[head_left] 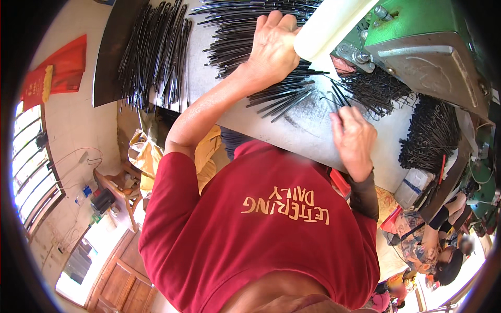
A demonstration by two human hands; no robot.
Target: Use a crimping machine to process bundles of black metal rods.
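My left hand (274, 46) is over a wide pile of thin black rods (235, 31), beside a thick white cylinder (334, 26). Its fingers are curled, and whatever they hold is hidden. Nearer me on the right, my right hand (354, 138) pinches a thin black rod (335, 103) between thumb and fingers. Between the hands a fan of loose black rods (284, 99) lies on the grey metal tabletop (308, 130). Just beyond my right hand is a tangled heap of bent black rods (373, 94).
A green and grey machine (422, 52) stands at the far right. Black rods in a bundle (156, 52) lie at the left, and another dense stack (430, 133) at the right. A clear plastic box (414, 188) is near the right edge. Another person (422, 240) is at lower right.
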